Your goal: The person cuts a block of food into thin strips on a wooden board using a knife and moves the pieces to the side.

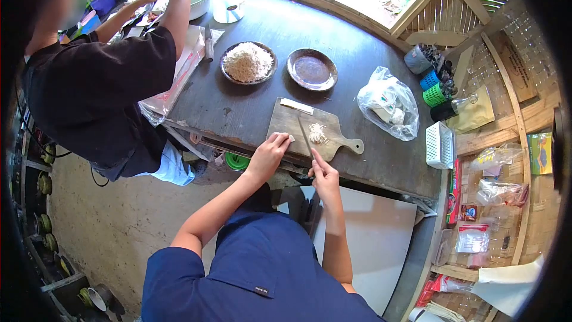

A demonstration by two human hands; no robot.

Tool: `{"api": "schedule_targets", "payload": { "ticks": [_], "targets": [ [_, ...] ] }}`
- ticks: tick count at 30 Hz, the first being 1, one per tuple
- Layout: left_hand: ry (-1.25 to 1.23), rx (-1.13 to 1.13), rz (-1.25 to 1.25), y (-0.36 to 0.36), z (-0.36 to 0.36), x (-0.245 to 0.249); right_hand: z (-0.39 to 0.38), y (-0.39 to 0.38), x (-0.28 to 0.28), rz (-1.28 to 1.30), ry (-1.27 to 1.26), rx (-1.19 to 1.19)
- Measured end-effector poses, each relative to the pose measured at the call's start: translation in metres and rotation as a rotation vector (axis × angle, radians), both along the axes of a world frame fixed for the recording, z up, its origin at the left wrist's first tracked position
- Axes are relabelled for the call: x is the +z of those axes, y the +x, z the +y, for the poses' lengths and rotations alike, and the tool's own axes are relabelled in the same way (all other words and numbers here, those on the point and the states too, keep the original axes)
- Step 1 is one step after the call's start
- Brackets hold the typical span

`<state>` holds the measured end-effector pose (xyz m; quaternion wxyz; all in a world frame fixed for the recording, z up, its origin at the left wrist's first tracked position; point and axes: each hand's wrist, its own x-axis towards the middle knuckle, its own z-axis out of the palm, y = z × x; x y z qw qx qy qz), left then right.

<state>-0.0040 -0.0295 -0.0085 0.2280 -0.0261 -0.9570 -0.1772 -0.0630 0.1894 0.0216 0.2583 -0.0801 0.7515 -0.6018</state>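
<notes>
A wooden cutting board point(339, 124) with a handle lies near the table's front edge. On it are a small heap of thin white strips point(317, 133) and a long white piece point(297, 106) at the back edge. My right hand point(323, 172) is closed around a knife point(305, 133), whose blade points away over the board, left of the strips. My left hand point(273, 153) presses with bent fingers on a small white piece point(291, 138) at the board's left front. Behind the board are a bowl heaped with white shreds point(247, 62) and a dark round plate point(312, 70).
A plastic bag point(390, 104) with white contents lies right of the board. Baskets point(440, 145) line the right wall. At the left a co-worker point(107, 83) in black reaches toward a green basin point(199, 1). Another knife point(208, 45) lies beside the bowl.
</notes>
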Motion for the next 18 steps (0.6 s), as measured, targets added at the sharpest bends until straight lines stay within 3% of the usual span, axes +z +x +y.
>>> {"api": "schedule_targets", "payload": {
  "ticks": [6, 10, 18],
  "targets": [
    [-0.083, -0.083, -0.019, -0.021, -0.001, 0.006, -0.008, 0.017, -0.015, 0.047, -0.048, -0.086],
    [-0.038, -0.095, -0.029, -0.016, 0.001, 0.006, -0.011, 0.025, -0.010, 0.100, 0.050, -0.056],
    [-0.208, 0.045, 0.021, -0.010, 0.021, -0.008, -0.010, 0.037, 0.008, 0.161, 0.168, -0.032]
  ]
}}
